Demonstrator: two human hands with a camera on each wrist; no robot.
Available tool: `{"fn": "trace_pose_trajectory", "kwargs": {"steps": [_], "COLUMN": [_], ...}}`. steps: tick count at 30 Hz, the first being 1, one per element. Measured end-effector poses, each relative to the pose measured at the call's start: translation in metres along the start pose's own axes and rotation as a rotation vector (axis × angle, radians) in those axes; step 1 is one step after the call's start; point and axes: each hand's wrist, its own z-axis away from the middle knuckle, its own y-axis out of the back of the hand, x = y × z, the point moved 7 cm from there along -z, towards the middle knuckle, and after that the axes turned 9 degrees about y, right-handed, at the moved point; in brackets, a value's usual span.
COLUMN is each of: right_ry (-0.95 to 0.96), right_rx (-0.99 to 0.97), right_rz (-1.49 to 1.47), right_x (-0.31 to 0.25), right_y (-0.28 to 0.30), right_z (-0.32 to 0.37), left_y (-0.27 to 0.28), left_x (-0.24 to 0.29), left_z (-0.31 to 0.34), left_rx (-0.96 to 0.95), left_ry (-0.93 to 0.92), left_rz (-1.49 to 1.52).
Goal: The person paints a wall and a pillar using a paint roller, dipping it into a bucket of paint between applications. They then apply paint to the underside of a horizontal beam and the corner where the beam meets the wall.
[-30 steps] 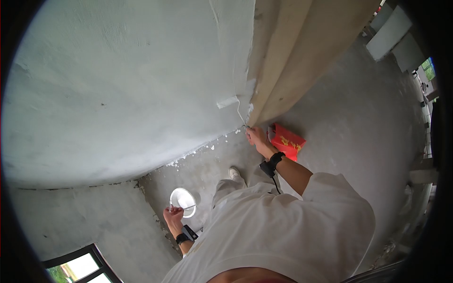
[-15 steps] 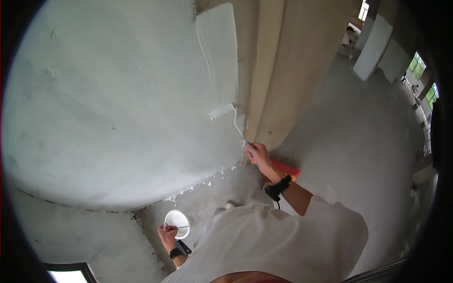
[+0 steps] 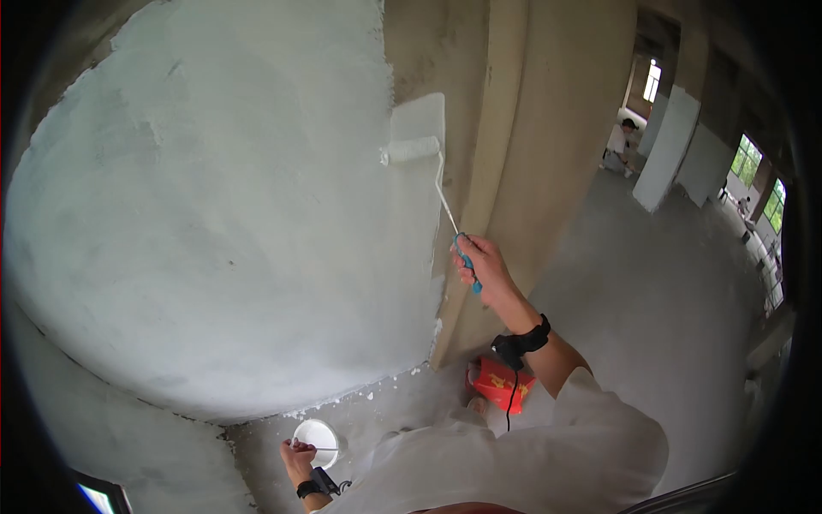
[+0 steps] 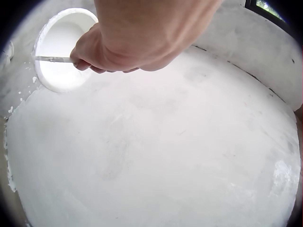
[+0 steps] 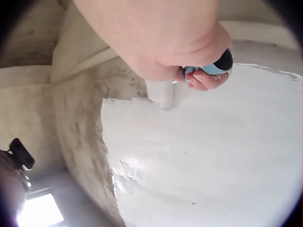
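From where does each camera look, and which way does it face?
Head: worn on the head, facing forward and down at the wall; left hand, right hand and shirt show.
Left wrist: worn there, facing bucket and wall; left hand shows.
Right wrist: worn there, facing roller and wall; right hand shows.
Head and right wrist views share the roller.

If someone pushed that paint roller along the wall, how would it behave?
The paint roller would probably roll, since its head is a cylinder lying on the wall. Its thin rod looks like wire, so it may flex only slightly. The blue handle seems unlikely to slip while the right hand grips it.
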Motion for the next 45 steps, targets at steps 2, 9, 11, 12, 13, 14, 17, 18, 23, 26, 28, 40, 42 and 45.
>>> {"fn": "trace_pose_trajectory", "kwargs": {"steps": [2,9,11,12,13,14,17,18,23,26,28,40,42,45], "right_ry": [0.043,0.217,0.233,0.244,0.246,0.225,0.193,0.173,0.150,0.182,0.234,0.421,0.396,0.341], "right_rx": [-0.009,-0.054,-0.061,-0.069,-0.067,-0.057,-0.031,-0.016,-0.010,0.009,0.015,-0.119,-0.115,-0.090], "right_rz": [0.000,0.070,0.077,0.085,0.085,0.078,0.088,0.105,0.090,0.113,0.150,0.154,0.146,0.112], "right_x": [-0.027,-0.122,-0.141,-0.145,-0.141,-0.128,-0.092,-0.081,-0.067,-0.094,-0.128,-0.262,-0.242,-0.207], "right_y": [-0.007,-0.031,-0.037,-0.040,-0.040,-0.038,-0.028,-0.024,-0.022,-0.030,-0.037,-0.093,-0.088,-0.074], "right_z": [-0.015,-0.064,-0.065,-0.065,-0.065,-0.071,-0.065,-0.062,-0.051,-0.064,-0.080,-0.124,-0.119,-0.111], "left_y": [-0.001,0.010,0.015,0.015,0.015,0.015,0.014,0.020,0.024,0.028,0.009,-0.022,-0.018,-0.016], "left_x": [-0.003,0.002,0.004,0.007,0.009,0.010,0.015,0.020,0.027,0.047,0.035,0.013,0.016,0.018], "left_z": [-0.006,-0.018,-0.025,-0.027,-0.030,-0.032,-0.045,-0.064,-0.093,-0.080,-0.035,0.021,0.007,0.002], "left_rx": [0.012,0.036,0.031,0.024,0.016,0.017,-0.040,-0.039,-0.061,-0.286,-0.508,-0.516,-0.513,-0.499], "left_ry": [-0.007,0.005,-0.001,-0.003,-0.005,-0.005,-0.004,-0.016,0.004,-0.562,-1.263,-1.258,-1.275,-1.300], "left_rz": [0.007,0.006,0.013,0.013,0.013,0.010,0.017,0.015,0.007,-0.607,-1.375,-1.493,-1.478,-1.418]}}
